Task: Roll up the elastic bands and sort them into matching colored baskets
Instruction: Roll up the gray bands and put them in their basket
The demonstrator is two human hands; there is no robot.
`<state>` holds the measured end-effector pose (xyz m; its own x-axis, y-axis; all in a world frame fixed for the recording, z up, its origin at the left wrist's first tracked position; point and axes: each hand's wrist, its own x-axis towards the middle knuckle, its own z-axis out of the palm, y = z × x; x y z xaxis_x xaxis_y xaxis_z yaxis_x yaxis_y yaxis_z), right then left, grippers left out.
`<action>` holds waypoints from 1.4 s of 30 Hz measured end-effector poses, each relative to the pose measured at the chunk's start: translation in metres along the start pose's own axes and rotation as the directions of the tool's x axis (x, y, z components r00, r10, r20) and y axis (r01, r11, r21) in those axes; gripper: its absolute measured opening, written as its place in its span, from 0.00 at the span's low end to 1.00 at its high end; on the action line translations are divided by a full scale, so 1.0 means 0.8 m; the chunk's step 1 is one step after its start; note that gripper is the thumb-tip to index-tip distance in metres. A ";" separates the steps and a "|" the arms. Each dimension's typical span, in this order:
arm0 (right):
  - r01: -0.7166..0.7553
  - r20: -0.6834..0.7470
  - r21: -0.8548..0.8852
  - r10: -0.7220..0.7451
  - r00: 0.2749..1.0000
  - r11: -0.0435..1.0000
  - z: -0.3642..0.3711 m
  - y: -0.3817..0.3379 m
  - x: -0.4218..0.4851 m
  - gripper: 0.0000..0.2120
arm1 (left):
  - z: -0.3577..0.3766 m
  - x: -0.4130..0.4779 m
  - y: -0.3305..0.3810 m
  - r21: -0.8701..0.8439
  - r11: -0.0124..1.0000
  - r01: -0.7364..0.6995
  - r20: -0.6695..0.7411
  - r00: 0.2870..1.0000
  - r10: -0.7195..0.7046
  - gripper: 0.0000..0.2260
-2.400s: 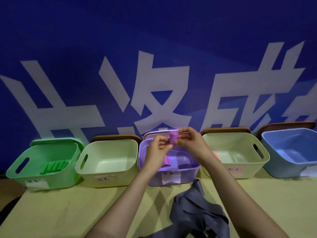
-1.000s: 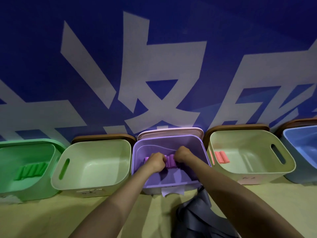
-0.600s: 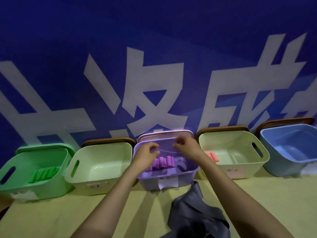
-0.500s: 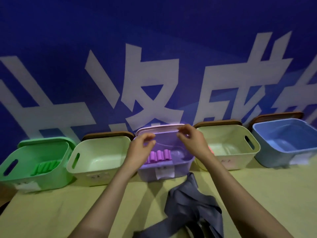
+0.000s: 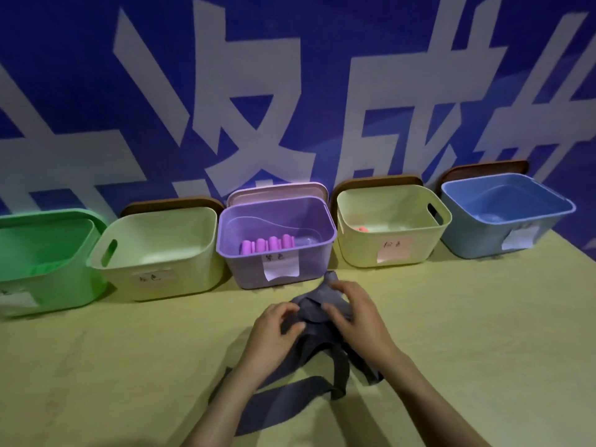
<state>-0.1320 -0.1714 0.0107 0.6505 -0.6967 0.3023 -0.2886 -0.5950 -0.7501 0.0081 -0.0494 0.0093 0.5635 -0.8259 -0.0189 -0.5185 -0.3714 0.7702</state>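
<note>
Grey elastic bands [image 5: 319,335] lie tangled on the yellow-green table [image 5: 129,350]; left hand [image 5: 274,333] and right hand [image 5: 358,314] each pinch the bundle's upper fold.

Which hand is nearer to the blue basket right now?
Right. The right hand is on the grey bands, front-left of the blue basket; the left hand lies farther left.

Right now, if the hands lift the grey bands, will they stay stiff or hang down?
Probably floppy: the grey bands lie crumpled and folded between the left hand and right hand. Likely light, as they are thin flat strips. They should not roll on the table, but the loops may tangle.
</note>
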 end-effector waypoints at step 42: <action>-0.047 0.155 0.425 -0.022 0.988 0.904 -0.134 -0.106 0.045 0.09 | -0.166 -0.036 0.087 -0.799 0.569 -0.194 0.024 0.935 0.353 0.24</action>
<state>-0.1594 -0.1894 0.1482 0.7579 -0.6128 0.2236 0.0073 -0.3348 -0.9422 0.0413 0.0046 0.1482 0.3286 -0.9137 0.2390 0.1097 0.2883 0.9513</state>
